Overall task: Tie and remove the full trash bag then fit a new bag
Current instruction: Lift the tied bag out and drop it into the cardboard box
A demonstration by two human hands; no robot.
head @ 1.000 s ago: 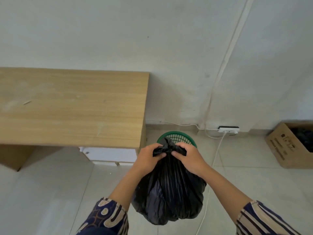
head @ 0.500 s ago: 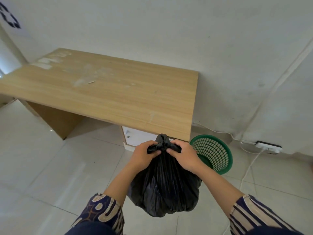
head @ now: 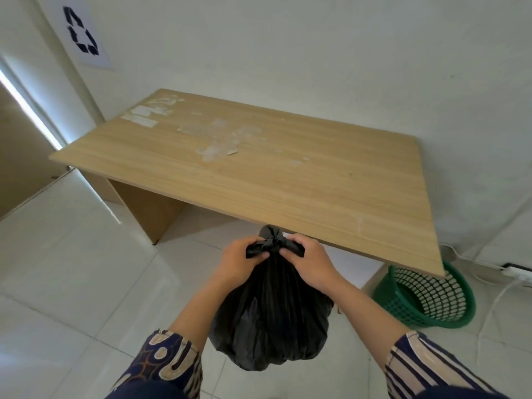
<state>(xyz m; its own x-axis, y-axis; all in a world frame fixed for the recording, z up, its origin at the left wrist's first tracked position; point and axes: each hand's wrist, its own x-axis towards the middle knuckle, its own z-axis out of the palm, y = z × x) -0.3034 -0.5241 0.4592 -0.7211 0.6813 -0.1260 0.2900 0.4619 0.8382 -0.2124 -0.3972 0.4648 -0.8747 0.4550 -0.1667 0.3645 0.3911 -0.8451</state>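
A full black trash bag hangs in the air in front of me, its neck twisted into a knot just below the table's front edge. My left hand grips the left tail of the knot and my right hand grips the right tail. The green mesh bin stands on the floor at the right, partly under the table corner, with no bag visible inside it.
A wooden table fills the middle, against the white wall. A white power strip and its cable lie on the floor at the far right. A recycling sign hangs at the upper left. White floor tiles spread to the left.
My view has swung left, so the bin has shifted from behind the bag to the far right. Both hands have kept hold of the bag's knot and carried the bag left, away from the bin.
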